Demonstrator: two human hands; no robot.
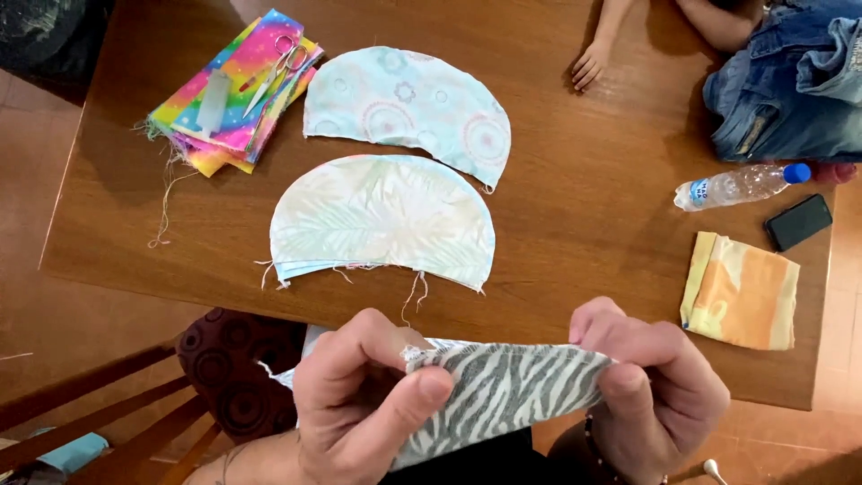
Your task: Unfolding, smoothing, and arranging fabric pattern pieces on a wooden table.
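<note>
View from above the wooden table [593, 224], taken as the landmark. At the table's near edge, over the person's lap, the left hand [359, 395] and the right hand [651, 386] together hold a zebra-striped fabric piece [503, 391], grey and white, stretched between them. The left thumb and forefinger are closed in a pinch on the piece's left end, where a frayed white edge shows; the right fingers curl narrowly round its right end, thumb on top. The piece hangs clear of the tabletop, just off the near edge.

On the table, directly beyond the hands, lies a pale half-round fabric stack [382, 220] with a faint leaf print, loose threads trailing from its straight edge. Just beyond it, farther from the near edge, lies a second half-round piece [409, 103], light blue with circle motifs; the two are close but apart. Toward the table's far left corner sits a pile of rainbow-coloured fabric [229, 99], with small scissors [278, 72] resting on top. At the table's right end lie a folded yellow-and-orange cloth [741, 292], a dark phone [799, 222] and a clear plastic bottle [741, 184] on its side with a blue cap. At the far right corner rest denim garments [790, 81], and another person's small hand [590, 65] touches the far edge. A wooden chair [99, 404] stands left of the near edge.
</note>
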